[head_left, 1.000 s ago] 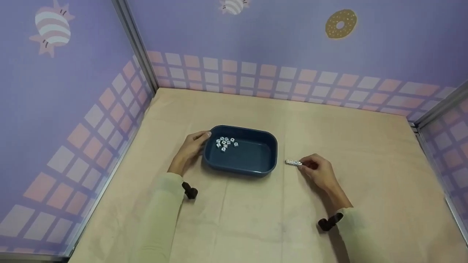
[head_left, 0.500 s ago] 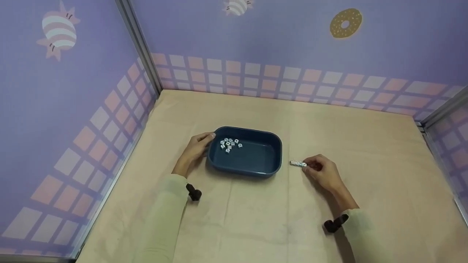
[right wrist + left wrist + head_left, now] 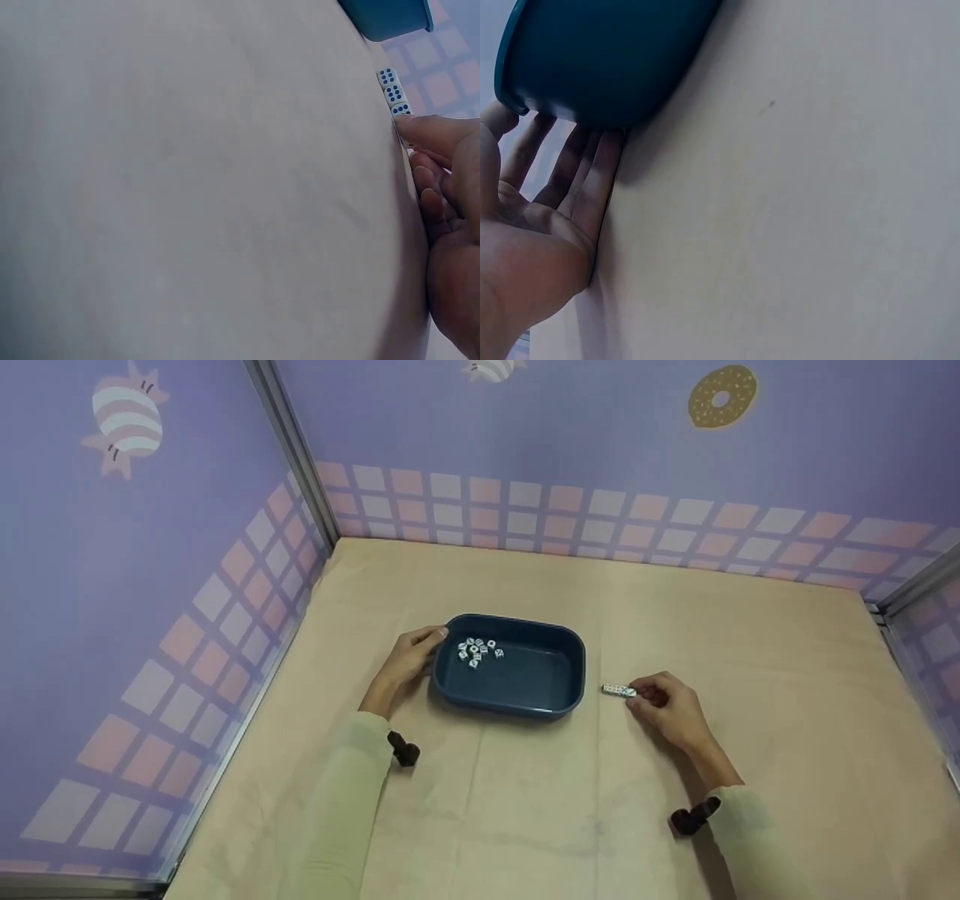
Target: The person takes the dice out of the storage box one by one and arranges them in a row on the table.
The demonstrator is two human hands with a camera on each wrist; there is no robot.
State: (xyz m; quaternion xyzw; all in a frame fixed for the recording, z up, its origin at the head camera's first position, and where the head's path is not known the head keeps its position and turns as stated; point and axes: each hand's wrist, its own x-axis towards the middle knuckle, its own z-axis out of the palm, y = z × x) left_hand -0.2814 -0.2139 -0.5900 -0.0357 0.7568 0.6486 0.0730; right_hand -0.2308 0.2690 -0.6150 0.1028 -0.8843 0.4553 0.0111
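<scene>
A dark blue rectangular tub (image 3: 517, 682) sits on the cloth, and several white dice (image 3: 477, 651) lie loose in its left part. My left hand (image 3: 406, 661) holds the tub's left end, with the thumb at the rim and the fingers (image 3: 592, 176) reaching against the outer wall low down. Right of the tub, several dice (image 3: 615, 690) stand in a short straight row on the cloth. My right hand (image 3: 671, 711) pinches the die at the row's right end between thumb and fingers. In the right wrist view, blue pips show on the row's dice (image 3: 393, 91).
A beige cloth (image 3: 525, 802) covers the table. Purple panels (image 3: 570, 427) with pink and white checks wall in its back and sides, joined by metal posts (image 3: 296, 450). A dark wrist camera mount (image 3: 405, 750) sits at the left cuff, another mount (image 3: 694, 816) at the right.
The whole head view has shifted, moving the scene to the right in the frame. Both hands keep their places at the tub and the dice row.
</scene>
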